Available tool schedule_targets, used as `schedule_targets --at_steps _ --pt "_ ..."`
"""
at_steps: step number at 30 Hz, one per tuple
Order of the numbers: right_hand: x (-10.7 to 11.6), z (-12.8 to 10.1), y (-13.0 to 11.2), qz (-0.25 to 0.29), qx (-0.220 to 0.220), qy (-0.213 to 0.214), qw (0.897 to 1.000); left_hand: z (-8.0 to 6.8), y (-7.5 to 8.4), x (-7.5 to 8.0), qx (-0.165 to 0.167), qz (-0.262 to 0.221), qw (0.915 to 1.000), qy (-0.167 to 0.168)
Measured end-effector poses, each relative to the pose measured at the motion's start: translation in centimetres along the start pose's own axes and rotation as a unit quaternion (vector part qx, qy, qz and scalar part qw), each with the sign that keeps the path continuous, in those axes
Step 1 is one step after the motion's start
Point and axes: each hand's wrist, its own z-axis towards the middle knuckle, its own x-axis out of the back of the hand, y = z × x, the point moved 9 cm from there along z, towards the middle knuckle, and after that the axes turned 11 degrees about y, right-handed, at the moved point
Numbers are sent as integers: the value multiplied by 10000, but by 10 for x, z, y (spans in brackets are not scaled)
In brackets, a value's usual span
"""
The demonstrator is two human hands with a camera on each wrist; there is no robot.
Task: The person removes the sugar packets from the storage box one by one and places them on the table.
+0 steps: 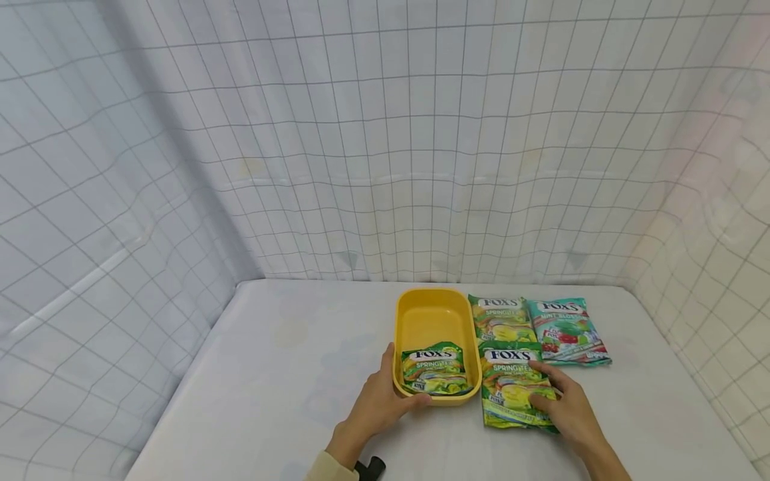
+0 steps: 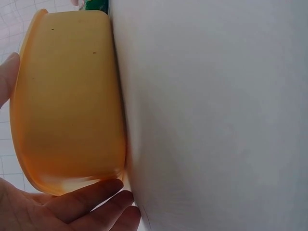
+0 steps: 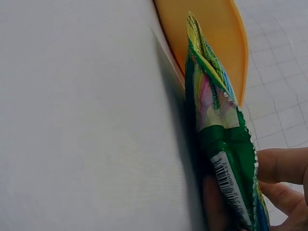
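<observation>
A yellow plastic tub (image 1: 430, 321) stands on the white table with a green FOX'S Spring Tea candy bag (image 1: 434, 371) lying in its near end. My left hand (image 1: 379, 401) holds the tub's near left corner, thumb at the front rim and fingers along the left side; the left wrist view shows fingertips (image 2: 113, 185) against the outer wall. To the right of the tub, my right hand (image 1: 568, 407) grips another Spring Tea candy bag (image 1: 514, 387) by its right edge. In the right wrist view a fingertip shows under this bag (image 3: 226, 144), near its barcode.
Behind the gripped bag lies a further Spring Tea bag (image 1: 502, 317), and beside it a teal FOX'S mint candy bag (image 1: 568, 331). White grid-patterned cloth walls (image 1: 421, 167) enclose the table (image 1: 289, 361) at the back and sides.
</observation>
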Motion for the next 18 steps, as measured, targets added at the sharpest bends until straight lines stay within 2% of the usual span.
schedule_targets --at_steps 8,18 --pt "10 -4 -5 -297 105 360 9989 1 -4 -1 122 -6 9999 -23" --pt "28 -9 -25 -141 162 832 9963 1 -2 0 47 -39 10000 -21"
